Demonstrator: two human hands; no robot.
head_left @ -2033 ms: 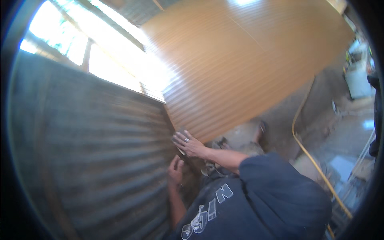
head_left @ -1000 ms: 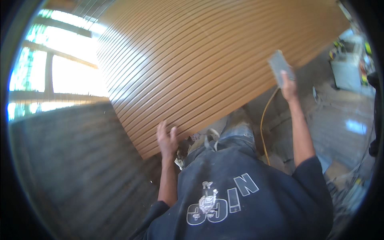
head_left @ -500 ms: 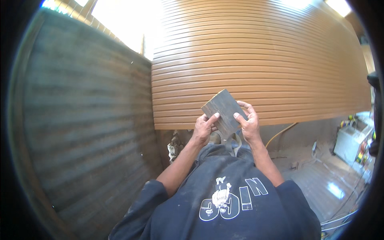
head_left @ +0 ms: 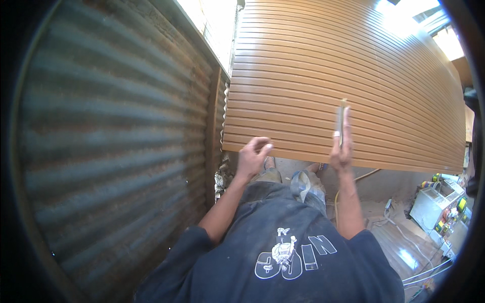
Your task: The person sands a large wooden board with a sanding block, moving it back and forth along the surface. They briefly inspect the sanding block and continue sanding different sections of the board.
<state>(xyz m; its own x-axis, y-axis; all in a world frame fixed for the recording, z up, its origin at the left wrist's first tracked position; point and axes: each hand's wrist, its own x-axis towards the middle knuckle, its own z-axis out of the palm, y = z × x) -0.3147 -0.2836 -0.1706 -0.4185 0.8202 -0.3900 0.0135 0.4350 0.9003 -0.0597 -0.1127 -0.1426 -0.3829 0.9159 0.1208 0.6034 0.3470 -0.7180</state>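
Note:
My right hand (head_left: pixel 342 152) grips a flat rectangular dark grey piece, apparently sandpaper (head_left: pixel 340 120), held upright and edge-on with its thin tan edge showing. The thumb lies on one face and the fingers lie along the other. In front of both hands spreads a brown ribbed panel (head_left: pixel 323 86) with many parallel grooves. My left hand (head_left: pixel 254 157) hovers apart from the sandpaper, near the panel's near left edge. Its fingers are loosely bent, with the thumb apart, and nothing shows in it.
A rusty corrugated metal sheet (head_left: pixel 116 146) stands along the left side. At the lower right are a grey open-topped box (head_left: pixel 428 206) with small tools or containers by it, and pale cables (head_left: pixel 404 233). A yellow hose (head_left: pixel 337 198) runs beneath the panel's near edge.
My left hand has let go of the sandpaper and come away from it. My right hand has carried it to the right and turned it edge-on. The view has shifted too.

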